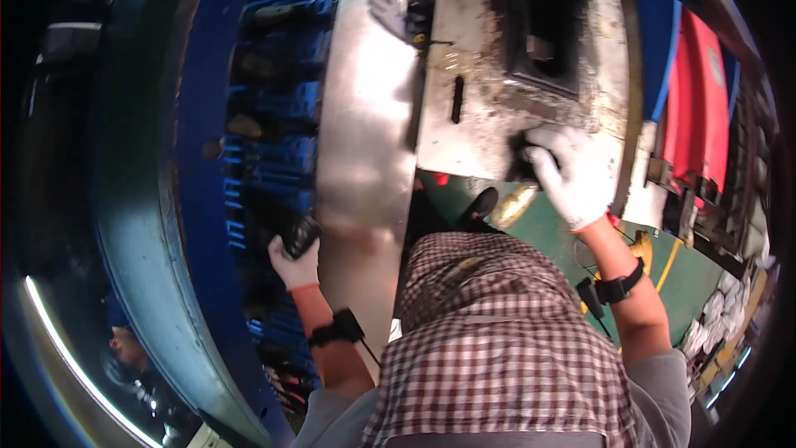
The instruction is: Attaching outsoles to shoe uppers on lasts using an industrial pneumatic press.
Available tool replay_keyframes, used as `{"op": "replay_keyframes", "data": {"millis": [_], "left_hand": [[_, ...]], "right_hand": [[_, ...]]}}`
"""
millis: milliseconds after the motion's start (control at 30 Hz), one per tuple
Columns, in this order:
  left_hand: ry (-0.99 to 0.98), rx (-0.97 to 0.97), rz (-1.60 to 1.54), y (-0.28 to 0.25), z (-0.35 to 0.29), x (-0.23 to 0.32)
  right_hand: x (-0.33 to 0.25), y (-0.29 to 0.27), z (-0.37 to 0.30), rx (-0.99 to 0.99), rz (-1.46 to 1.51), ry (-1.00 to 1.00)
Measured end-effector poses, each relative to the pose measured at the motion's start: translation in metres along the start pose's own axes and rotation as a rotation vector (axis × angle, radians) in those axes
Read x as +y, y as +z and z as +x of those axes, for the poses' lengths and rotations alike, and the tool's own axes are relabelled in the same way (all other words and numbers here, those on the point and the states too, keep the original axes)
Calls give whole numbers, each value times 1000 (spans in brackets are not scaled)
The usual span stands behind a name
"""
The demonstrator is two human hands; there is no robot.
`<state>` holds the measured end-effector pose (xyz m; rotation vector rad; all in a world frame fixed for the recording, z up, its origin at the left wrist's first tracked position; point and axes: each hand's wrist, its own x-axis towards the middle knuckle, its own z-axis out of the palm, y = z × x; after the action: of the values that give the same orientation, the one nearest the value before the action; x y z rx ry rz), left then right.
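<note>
My left hand [295, 264], in a white glove, is closed around a black, shiny shoe-like thing [302, 236] beside the blue rack. Part of that thing fades into the dark of the rack. My right hand [574, 176], gloved as well, has its fingers curled at the near edge of the stained white worktop [464, 149]. A dark, blurred thing [522, 158] is at its fingertips; I cannot make out its kind. Just below that hand shows a yellowish, glossy, elongated piece [516, 204]; whether the hand touches it I cannot tell.
A dark, square-framed opening [547, 33] sits in the worktop. A metal shelf [365, 133] runs between it and the blue rack [278, 141], which holds several pieces. A grey glove [386, 8] lies at the shelf's far end. Red bin [696, 99] at right; another person [133, 357] lower left.
</note>
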<state>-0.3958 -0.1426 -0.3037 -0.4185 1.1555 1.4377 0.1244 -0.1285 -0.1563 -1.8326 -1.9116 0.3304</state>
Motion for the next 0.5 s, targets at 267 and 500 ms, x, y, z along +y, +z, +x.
{"op": "replay_keyframes", "data": {"millis": [267,500], "left_hand": [[-353,-926,319,158,-125,-133],[417,-1074,1118,260,-128,-185]], "right_hand": [[-56,-5,15,-427,833,68],[-29,-27,40,37,1219,390]]}}
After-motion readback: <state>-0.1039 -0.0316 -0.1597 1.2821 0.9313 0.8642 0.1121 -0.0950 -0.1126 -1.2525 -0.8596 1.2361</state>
